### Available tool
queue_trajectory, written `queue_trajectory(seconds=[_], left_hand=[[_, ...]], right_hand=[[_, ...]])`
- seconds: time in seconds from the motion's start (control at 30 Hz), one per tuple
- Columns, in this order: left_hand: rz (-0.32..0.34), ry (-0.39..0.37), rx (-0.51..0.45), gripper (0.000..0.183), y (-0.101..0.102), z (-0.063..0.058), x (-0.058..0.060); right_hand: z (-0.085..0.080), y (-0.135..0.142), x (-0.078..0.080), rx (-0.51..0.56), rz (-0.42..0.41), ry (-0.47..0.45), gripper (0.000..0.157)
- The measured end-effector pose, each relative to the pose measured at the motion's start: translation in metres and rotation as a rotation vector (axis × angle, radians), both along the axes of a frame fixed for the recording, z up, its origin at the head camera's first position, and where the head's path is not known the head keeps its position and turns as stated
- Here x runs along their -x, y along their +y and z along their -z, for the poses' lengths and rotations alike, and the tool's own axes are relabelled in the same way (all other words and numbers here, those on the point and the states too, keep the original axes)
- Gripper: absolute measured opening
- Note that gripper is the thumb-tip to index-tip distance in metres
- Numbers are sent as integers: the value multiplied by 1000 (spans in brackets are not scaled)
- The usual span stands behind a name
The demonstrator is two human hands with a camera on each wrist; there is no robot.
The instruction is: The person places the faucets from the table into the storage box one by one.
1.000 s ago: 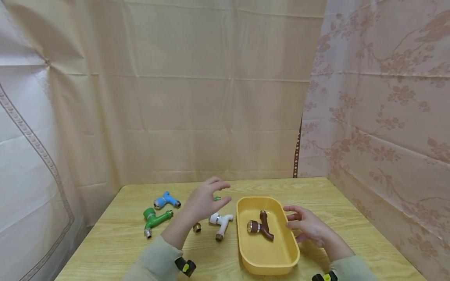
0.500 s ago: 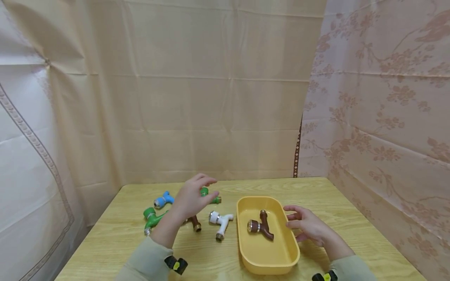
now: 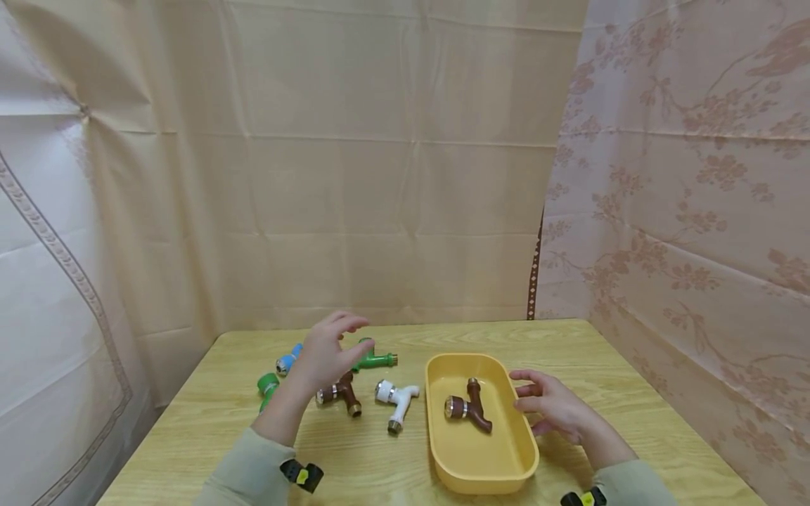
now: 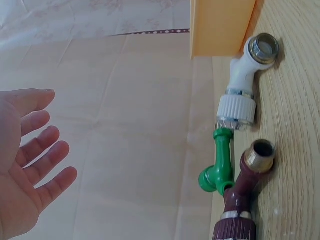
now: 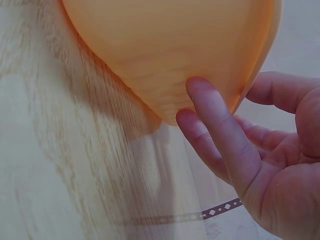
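Observation:
My left hand [image 3: 323,358] hovers over the table with its fingers spread and nothing in them. Beneath and beside it lie a brown tap [image 3: 348,397], a green tap [image 3: 377,361] and a white tap [image 3: 401,400]. Partly covered by that hand and forearm are a blue tap [image 3: 286,364] and another green tap [image 3: 268,384]. At the right, a yellow plastic tray [image 3: 481,460] contains one more brown tap [image 3: 477,407]. My right hand [image 3: 557,407] rests at the tray's right side, its extended fingers [image 5: 215,115] against the outer wall and rim.
The wood-grain table [image 3: 620,393] ends at a beige curtain [image 3: 380,176] behind. A floral curtain [image 3: 715,211] hangs along the right side, and a pale cloth [image 3: 50,295] hangs at the left. Each wrist carries a small black camera [image 3: 302,476].
My left hand has moved left, away from the tray, uncovering the nearer brown tap and the back green tap while covering more of the blue one. The right hand and tray stay put.

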State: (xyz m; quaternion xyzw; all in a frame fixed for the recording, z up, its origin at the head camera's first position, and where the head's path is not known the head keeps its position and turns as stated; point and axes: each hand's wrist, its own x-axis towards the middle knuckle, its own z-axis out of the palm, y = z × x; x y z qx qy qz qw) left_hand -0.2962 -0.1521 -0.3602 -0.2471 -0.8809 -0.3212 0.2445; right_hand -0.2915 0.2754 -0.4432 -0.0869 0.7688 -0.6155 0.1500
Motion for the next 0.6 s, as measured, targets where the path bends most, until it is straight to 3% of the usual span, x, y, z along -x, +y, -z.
queue_trajectory(seconds=[0.3, 0.6], left_hand=[[-26, 37, -19, 38, -14, 2, 4], [-114, -7, -25, 46, -27, 1, 3]], right_hand=[[-1, 0, -2, 3, 1, 4, 68], [0, 0, -2, 10, -2, 7, 69]])
